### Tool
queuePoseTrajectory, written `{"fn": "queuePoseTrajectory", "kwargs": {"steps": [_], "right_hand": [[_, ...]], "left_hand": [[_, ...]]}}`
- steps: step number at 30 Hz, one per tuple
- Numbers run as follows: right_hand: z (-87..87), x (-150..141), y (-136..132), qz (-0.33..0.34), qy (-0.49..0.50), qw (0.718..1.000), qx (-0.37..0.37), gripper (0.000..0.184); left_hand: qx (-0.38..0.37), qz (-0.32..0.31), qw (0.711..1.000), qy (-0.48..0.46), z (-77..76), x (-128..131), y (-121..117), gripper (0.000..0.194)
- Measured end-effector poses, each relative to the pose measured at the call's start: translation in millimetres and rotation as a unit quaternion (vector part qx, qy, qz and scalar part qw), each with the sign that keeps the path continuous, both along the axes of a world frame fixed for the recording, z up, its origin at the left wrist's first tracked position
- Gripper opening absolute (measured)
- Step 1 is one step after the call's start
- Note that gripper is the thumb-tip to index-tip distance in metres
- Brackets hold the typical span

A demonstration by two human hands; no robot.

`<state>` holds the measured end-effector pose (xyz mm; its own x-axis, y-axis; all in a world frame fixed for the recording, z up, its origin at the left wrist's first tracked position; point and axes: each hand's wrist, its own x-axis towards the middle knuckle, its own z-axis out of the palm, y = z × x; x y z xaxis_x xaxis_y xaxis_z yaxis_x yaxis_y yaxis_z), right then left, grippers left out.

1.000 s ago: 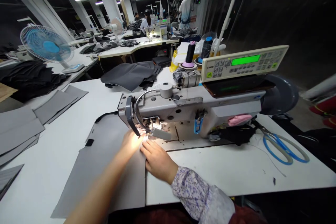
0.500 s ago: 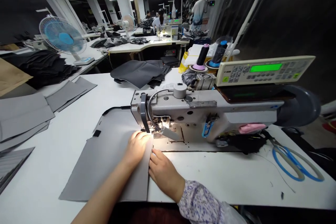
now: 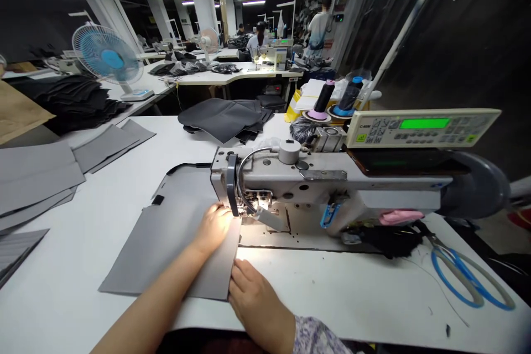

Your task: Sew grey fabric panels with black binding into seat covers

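On my remote view, I see a large, thin grey sheet panel [image 3: 166, 232] lying flat on the white tabletop [image 3: 357, 287], black edging along its far corner, its right edge reaching the lamplit needle end of the grey metal sewing machine [image 3: 282, 180].

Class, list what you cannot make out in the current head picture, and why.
All in the head view:
- Panel: partly hidden by the left hand and forearm.
- Scissors' tips: hidden by black cloth.
- Screen: any text too small.
- Right sleeve: cut off by the bottom edge.
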<state>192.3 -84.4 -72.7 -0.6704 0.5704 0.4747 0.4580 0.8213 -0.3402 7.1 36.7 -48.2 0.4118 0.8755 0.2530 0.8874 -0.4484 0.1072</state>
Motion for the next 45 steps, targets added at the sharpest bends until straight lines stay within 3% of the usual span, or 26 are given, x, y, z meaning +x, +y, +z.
{"fn": "queuePoseTrajectory", "kwargs": {"steps": [3,6,11,14,18,28,36,45], "right_hand": [[-4.8,-0.9,-5.2,-0.007,0.004,1.0,0.002,0.024],[-2.6,0.3,-1.9,-0.018,0.025,0.999,-0.009,0.035],[5.0,3.8,5.3,-0.008,0.044,0.999,-0.028,0.04],[5.2,4.3,7.6,-0.004,0.039,0.999,-0.022,0.036],[7.5,3.6,12.1,0.0,0.028,0.999,-0.025,0.032],[16.0,3.3,23.3,-0.03,-0.004,0.996,-0.078,0.023],[7.9,7.7,36.4,-0.06,-0.052,0.995,-0.052,0.016],[18.2,14.2,59.9,-0.053,-0.065,0.995,-0.059,0.02]], "left_hand": [[-0.007,-0.011,1.0,-0.002,1.7,1.4,-2.5,0.032],[-0.007,-0.004,1.0,0.004,-3.1,-11.8,-29.1,0.037],[-0.033,0.138,0.989,0.048,-17.3,-86.2,-91.1,0.047],[-0.045,0.21,0.975,0.056,-18.6,-130.6,-102.9,0.051],[-0.056,0.223,0.972,0.053,-15.0,-149.3,-90.7,0.052],[-0.052,0.219,0.973,0.05,-12.7,-144.2,-62.3,0.053],[-0.048,0.212,0.974,0.057,-12.0,-144.2,-36.3,0.053],[-0.023,0.204,0.977,0.057,-12.5,-144.0,-9.1,0.053]]}}
